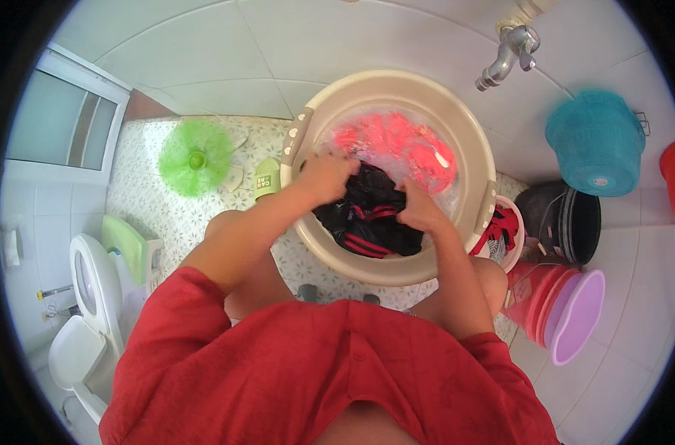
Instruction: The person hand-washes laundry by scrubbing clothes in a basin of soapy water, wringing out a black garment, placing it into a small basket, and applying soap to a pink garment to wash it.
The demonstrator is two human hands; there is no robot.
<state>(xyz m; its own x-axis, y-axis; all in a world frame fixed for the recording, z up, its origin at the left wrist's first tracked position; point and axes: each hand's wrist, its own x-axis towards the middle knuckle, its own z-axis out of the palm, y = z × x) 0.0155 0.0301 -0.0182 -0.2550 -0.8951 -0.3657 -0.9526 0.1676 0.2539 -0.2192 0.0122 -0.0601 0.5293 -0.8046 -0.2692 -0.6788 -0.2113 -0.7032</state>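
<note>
A large beige basin (pixel 324 90) holds sudsy water and wet laundry. In its near part lies a bunched black garment with red stripes (pixel 374 194). My left hand (pixel 328 176) grips this garment at its upper left side, fingers curled over the cloth. My right hand (pixel 419 208) is closed on its right side, thumb toward the middle; some of its fingertips are hidden in the folds. Beyond both hands, a bright pink-red garment (pixel 397 141) floats among the suds, touched by neither hand.
A metal tap (pixel 506 55) juts from the tiled wall at the far right. Right of the basin stand a small tub of clothes (pixel 512 256), a black bucket (pixel 567 222), a teal bucket (pixel 598 144) and stacked red and purple buckets (pixel 552 304). Leftward are a green slipper (pixel 267 178), a green mesh cover (pixel 196 157), a stool (pixel 126 245) and a toilet (pixel 92 278).
</note>
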